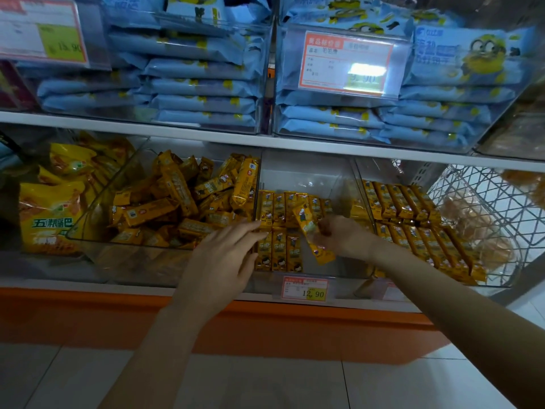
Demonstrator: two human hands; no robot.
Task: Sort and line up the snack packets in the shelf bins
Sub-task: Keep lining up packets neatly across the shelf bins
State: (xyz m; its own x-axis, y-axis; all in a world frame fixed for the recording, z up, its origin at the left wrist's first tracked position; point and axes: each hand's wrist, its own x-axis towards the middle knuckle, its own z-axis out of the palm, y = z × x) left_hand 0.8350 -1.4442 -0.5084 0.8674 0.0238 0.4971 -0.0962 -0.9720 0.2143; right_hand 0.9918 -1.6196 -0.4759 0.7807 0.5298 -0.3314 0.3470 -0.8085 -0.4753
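Note:
Three clear plastic bins stand on the lower shelf. The left bin [97, 255] holds a jumbled heap of yellow snack packets [177, 199]. In the middle bin [309, 172], yellow packets stand in rows [278, 249]. The right bin [501, 283] holds neat rows of the same packets [413, 219]. My right hand [342, 236] is shut on one yellow packet [312, 234], held tilted over the middle bin. My left hand [224, 261] hovers with fingers spread at the front wall between the left and middle bins, holding nothing.
Large yellow bags [50, 219] lie left of the bins. A wire basket [495, 219] with pale snacks stands at the right. The upper shelf carries bins of blue packets [200, 84]. A price tag [305, 289] hangs on the shelf edge above an orange base.

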